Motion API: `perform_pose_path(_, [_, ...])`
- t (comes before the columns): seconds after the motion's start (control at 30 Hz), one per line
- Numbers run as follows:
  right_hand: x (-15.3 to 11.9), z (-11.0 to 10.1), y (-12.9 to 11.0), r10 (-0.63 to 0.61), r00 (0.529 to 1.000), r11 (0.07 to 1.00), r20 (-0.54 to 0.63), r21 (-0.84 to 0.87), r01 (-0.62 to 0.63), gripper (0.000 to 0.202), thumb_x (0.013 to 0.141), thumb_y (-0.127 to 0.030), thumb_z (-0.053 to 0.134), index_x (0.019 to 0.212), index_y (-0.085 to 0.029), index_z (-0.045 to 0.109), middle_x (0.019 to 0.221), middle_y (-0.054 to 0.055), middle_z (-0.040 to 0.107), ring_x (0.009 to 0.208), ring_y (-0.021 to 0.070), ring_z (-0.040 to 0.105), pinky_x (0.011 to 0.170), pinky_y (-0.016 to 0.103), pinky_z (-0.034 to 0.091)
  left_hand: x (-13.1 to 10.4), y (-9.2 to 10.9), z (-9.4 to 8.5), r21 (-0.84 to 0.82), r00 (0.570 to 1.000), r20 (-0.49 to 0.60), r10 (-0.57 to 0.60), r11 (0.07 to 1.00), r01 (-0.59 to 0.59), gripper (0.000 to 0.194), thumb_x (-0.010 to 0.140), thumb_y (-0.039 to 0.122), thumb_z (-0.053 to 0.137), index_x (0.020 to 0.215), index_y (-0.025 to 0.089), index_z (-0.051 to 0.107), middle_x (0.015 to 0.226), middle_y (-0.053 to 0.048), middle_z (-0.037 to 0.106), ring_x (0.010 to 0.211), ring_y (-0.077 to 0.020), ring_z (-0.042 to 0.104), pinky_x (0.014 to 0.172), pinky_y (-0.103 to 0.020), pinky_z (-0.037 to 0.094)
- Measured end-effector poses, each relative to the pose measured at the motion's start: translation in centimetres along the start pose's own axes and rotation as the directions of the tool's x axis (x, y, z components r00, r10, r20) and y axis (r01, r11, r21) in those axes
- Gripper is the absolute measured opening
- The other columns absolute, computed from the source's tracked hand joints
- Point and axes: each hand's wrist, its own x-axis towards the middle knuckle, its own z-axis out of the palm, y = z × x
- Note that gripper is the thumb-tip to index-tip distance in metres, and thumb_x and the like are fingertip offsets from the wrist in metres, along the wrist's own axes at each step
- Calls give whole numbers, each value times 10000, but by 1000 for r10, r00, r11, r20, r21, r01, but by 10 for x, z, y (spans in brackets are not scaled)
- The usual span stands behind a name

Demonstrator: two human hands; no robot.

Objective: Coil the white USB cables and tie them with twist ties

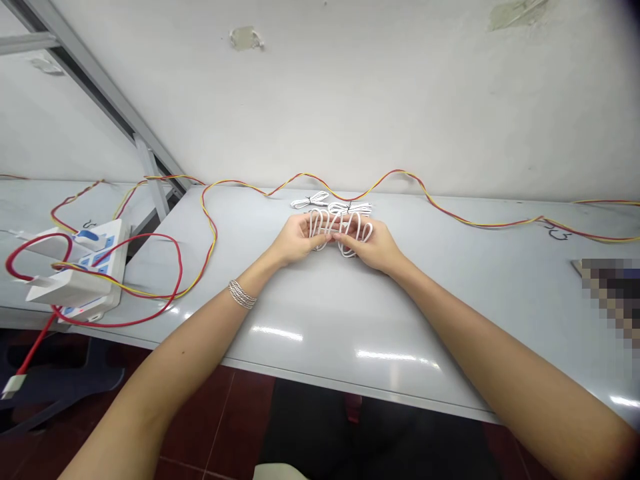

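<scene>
A white cable (350,248) folded into several loops is held between my two hands, over the middle of the grey table. My left hand (296,239) grips the left end of the loops, thumb on top. On the right side, my right hand (376,245) holds the other end, its thumb tip close to the left one. Just behind the hands lie two tied white cable bundles: a small one (310,199) at the left and a thicker one (361,208) partly hidden by the held loops. A silver bracelet (242,294) circles my left wrist.
A white power strip (117,250) with plugged adapters and red cables stands on the table (300,333) at the left. A twisted red and yellow wire (240,182) runs along the wall. A pixelated object (613,293) lies at the right edge. Grey metal bars (105,87) stand at upper left.
</scene>
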Motion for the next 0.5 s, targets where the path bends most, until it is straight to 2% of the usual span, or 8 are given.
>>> perform_pose_path(0.17, [1,0,1,20,999,997,-30,-78,-23,475,820,-495,737,1180,-184,717,653,-3,627,573,143,534,588,296,454,1,-3,-1,-42,999,32,10,999,-9,476,786,323,816,1204,145,675,1273,-157,702,1155,-298,688,997,-454,544])
perform_pose_path(0.33, [1,0,1,43,998,995,-40,-90,-46,516,826,-475,719,1247,-177,700,675,3,641,583,146,541,589,291,448,2,0,1,-121,998,56,-15,992,22,453,777,285,797,1194,146,687,1267,-148,708,1165,-295,686,1027,-452,540])
perform_pose_path(0.5, [2,0,-2,31,999,985,-22,-168,-34,370,862,-427,646,1109,-173,756,705,25,677,591,147,554,620,301,459,2,3,0,-144,990,65,-122,981,130,352,730,226,735,1071,138,733,1163,-136,753,1111,-295,713,1044,-462,524])
